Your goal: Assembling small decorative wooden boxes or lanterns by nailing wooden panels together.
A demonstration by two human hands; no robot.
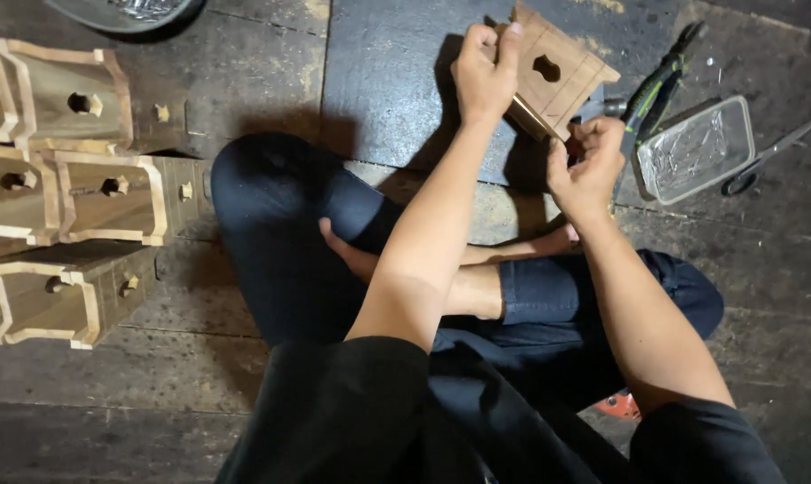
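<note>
A small wooden box with a keyhole-shaped cut in its face is held tilted above the dark plank floor, in front of the crossed legs. The left hand is closed in a full grip over the box's upper left edge. The right hand is curled tight at the lower corner, pinching something too small to be made out.

From this hold, a slip is judged possible: the box is supported only at an edge and a corner, so pressure from the lower grip could twist it loose or split the thin wall.

Just right of the right-hand grip, a clear plastic tub filled with what look like small metal fasteners is seen, with scissors beyond it and a green-handled tool above. Well left of both grips, finished wooden boxes are stacked on their sides.
</note>
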